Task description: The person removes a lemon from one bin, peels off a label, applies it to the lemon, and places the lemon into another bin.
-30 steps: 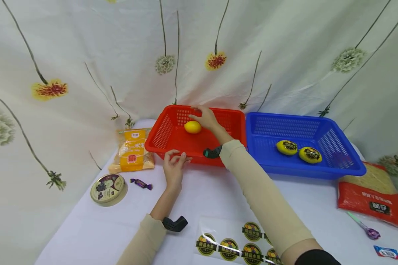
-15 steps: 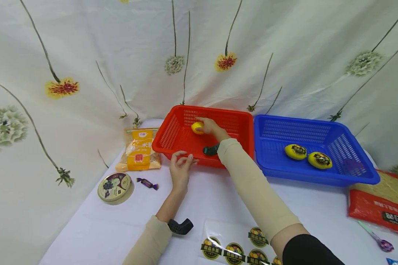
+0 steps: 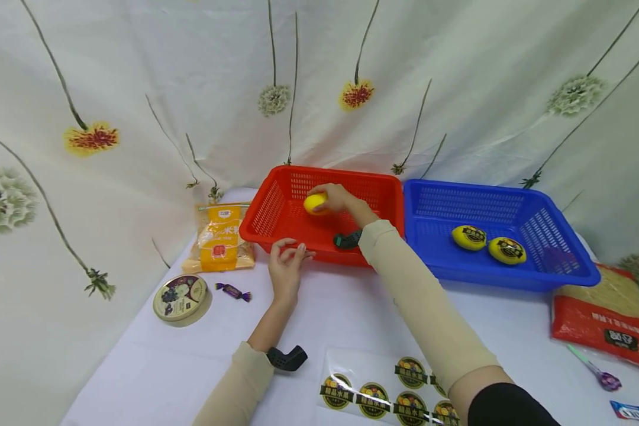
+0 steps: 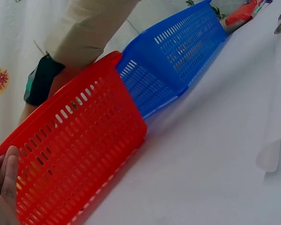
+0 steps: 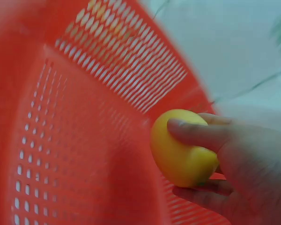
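My right hand (image 3: 334,199) reaches into the red basket (image 3: 277,204) and grips a plain yellow lemon (image 3: 315,203). In the right wrist view the lemon (image 5: 180,147) sits between my thumb and fingers (image 5: 201,133), above the red basket's floor (image 5: 70,154). My left hand (image 3: 286,266) rests against the red basket's front rim with fingers curled on its edge; its fingertips (image 4: 7,176) show against the basket's wall (image 4: 79,154). The blue basket (image 3: 564,272) on the right holds two labelled yellow lemons (image 3: 469,236) (image 3: 507,250).
A sheet of round stickers (image 3: 389,393) lies at the near table edge. A yellow snack bag (image 3: 219,238), a round tin (image 3: 180,298) and a wrapped candy (image 3: 233,291) sit left. A red bag (image 3: 607,316), a purple spoon (image 3: 596,370) and a small packet (image 3: 631,411) lie right.
My right hand closed round the lemon in the red basket and lifted it slightly. My left hand stayed at the basket's front rim.
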Demonstrator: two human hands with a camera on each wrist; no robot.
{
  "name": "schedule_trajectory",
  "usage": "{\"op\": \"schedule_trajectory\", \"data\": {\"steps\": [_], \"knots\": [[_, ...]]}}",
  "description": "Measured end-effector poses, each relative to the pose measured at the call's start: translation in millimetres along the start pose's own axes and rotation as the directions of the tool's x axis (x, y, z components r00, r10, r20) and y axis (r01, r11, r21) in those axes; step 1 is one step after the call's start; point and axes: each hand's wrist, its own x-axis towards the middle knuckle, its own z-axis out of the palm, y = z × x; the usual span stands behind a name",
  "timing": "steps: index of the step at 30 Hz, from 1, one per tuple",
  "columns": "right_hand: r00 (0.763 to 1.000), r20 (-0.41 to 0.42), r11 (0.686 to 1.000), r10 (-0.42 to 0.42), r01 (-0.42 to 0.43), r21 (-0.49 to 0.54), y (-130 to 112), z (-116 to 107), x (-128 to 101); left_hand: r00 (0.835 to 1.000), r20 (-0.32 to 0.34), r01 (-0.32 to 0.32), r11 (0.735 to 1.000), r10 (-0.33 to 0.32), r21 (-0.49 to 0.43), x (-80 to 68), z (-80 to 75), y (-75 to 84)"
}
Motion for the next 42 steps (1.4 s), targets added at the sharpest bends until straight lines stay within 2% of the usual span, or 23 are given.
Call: {"op": "schedule_trajectory", "data": {"steps": [4, 7, 9, 11, 14, 16, 18, 21, 23, 26, 31, 33, 34, 36, 37, 39, 40, 41, 42], "knots": [[0.987, -0.071, 0.986, -0.147, 0.152, 0.065, -15, -23, -27, 1.000, -0.004, -0.005, 1.000, 0.005, 0.004, 3.5, -0.5, 1.5], [0.957, -0.131, 0.961, -0.257, 0.268, 0.067, -29, -40, -60, 1.000, -0.001, -0.021, 1.000, 0.021, 0.005, 7.3, -1.0, 3.3], [0.929, -0.177, 0.938, -0.326, 0.341, 0.059, -36, -46, -89, 0.999, 0.000, -0.036, 0.999, 0.036, 0.002, 9.8, -0.8, 5.0], [0.894, -0.229, 0.913, -0.384, 0.406, 0.053, -39, -46, -120, 0.999, -0.001, -0.043, 0.999, 0.043, 0.005, 12.0, -0.6, 6.8], [0.845, -0.293, 0.879, -0.448, 0.476, 0.029, -36, -32, -166, 0.999, -0.011, -0.032, 0.999, 0.032, 0.013, 13.3, 0.0, 9.4], [0.831, -0.312, 0.872, -0.461, 0.489, 0.013, -29, -17, -193, 1.000, -0.021, -0.016, 1.000, 0.016, 0.023, 13.2, 0.3, 10.4], [0.842, -0.310, 0.885, -0.442, 0.466, 0.002, -18, 0, -218, 0.999, -0.032, -0.005, 1.000, 0.006, 0.028, 12.9, 0.7, 10.7], [0.876, -0.299, 0.916, -0.377, 0.401, 0.019, 1, 22, -249, 0.999, -0.042, 0.000, 1.000, 0.001, 0.028, 12.2, 0.8, 9.9], [0.902, -0.291, 0.937, -0.319, 0.346, 0.045, 14, 35, -267, 0.999, -0.048, 0.004, 1.000, -0.003, 0.022, 11.6, 1.1, 8.8], [0.926, -0.288, 0.956, -0.245, 0.280, 0.086, 29, 50, -288, 0.998, -0.052, 0.021, 1.000, -0.020, 0.022, 10.5, 1.6, 7.3], [0.942, -0.286, 0.972, -0.174, 0.211, 0.103, 46, 69, -309, 0.996, -0.060, 0.061, 0.997, -0.058, 0.042, 8.5, 4.5, 8.6], [0.942, -0.293, 0.974, -0.166, 0.202, 0.100, 50, 74, -313, 0.995, -0.062, 0.081, 0.991, -0.075, 0.109, 5.0, 6.6, 12.1], [0.942, -0.295, 0.975, -0.162, 0.200, 0.102, 51, 76, -314, 0.995, -0.056, 0.095, 0.980, -0.086, 0.175, 1.1, 8.2, 15.0], [0.940, -0.302, 0.975, -0.160, 0.199, 0.103, 54, 79, -317, 0.996, -0.012, 0.085, 0.942, -0.086, 0.324, -11.2, 13.4, 21.7], [0.939, -0.305, 0.975, -0.158, 0.197, 0.101, 56, 80, -318, 0.997, 0.030, 0.056, 0.910, -0.075, 0.411, -19.5, 16.5, 24.9], [0.937, -0.311, 0.974, -0.159, 0.200, 0.103, 58, 81, -321, 0.988, 0.151, -0.055, 0.826, -0.037, 0.561, -40.2, 23.9, 30.9], [0.935, -0.314, 0.974, -0.164, 0.203, 0.097, 59, 81, -323, 0.973, 0.228, -0.127, 0.784, -0.019, 0.607, -51.4, 27.9, 32.6], [0.934, -0.318, 0.975, -0.166, 0.203, 0.089, 60, 80, -324, 0.949, 0.316, -0.206, 0.754, -0.003, 0.624, -62.6, 31.9, 33.5], [0.930, -0.325, 0.976, -0.170, 0.205, 0.075, 60, 80, -326, 0.915, 0.404, -0.278, 0.721, -0.004, 0.635, -73.3, 35.0, 33.1]]}}
